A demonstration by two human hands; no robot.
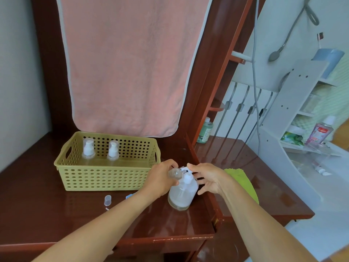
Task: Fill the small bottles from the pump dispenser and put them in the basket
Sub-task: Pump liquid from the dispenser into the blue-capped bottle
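A clear pump dispenser (pixel 182 191) stands on the dark wooden table, holding pale liquid low in its body. My left hand (pixel 162 178) grips a small clear bottle (pixel 175 173), tilted with its mouth under the pump's spout. My right hand (pixel 206 176) rests on the white pump head (pixel 187 170), fingertips on top, other fingers spread. Two small capped bottles (pixel 88 150) (pixel 113 151) stand upright in the left half of the olive perforated basket (pixel 105 176). A loose clear cap (pixel 107 200) lies in front of the basket, with a blue piece (pixel 130 196) beside it.
A pink towel (pixel 124 63) hangs behind the basket. A wooden divider (pixel 205 190) runs just right of the dispenser. A green cloth (pixel 243 182) lies on the right table. A green bottle (pixel 205 130) and white shelves (pixel 302 110) with toiletries stand further right.
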